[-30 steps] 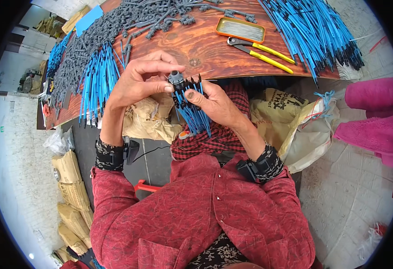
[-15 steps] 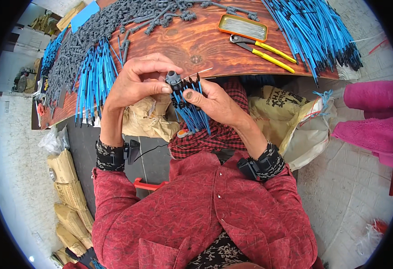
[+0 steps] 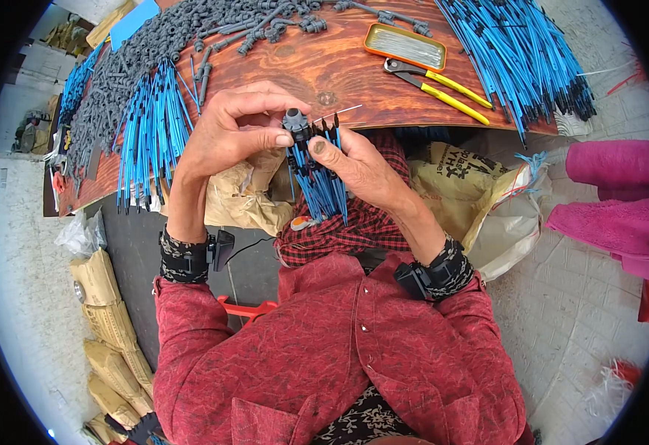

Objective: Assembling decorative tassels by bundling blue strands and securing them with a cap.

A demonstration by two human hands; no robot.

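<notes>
Between the thumb and fingers of my left hand (image 3: 239, 137) is a grey plastic fitting (image 3: 295, 122) with a ribbed, rounded top and a dark tip. My right hand (image 3: 361, 167) grips a bundle of thin blue rods (image 3: 318, 194) with black ends, its thumb lying across them near the top. The fitting sits right at the upper left of this bundle; whether it is joined to a rod is hidden by my fingers. A thin pale wire (image 3: 348, 110) sticks out to the right above the bundle. Both hands are just off the table's near edge, over my lap.
On the wooden table (image 3: 324, 70) lie yellow-handled pliers (image 3: 443, 89), an orange-rimmed tin of thin wires (image 3: 406, 46), a heap of grey fittings (image 3: 139, 67) and bundles of blue rods (image 3: 513, 55). Paper sacks (image 3: 243, 196) stand under the edge. Pink cloth-covered things (image 3: 610, 200) are at right.
Both hands, with the fitting and the rods, have shifted slightly to the right. My grip looks the same, and the view has moved a little.
</notes>
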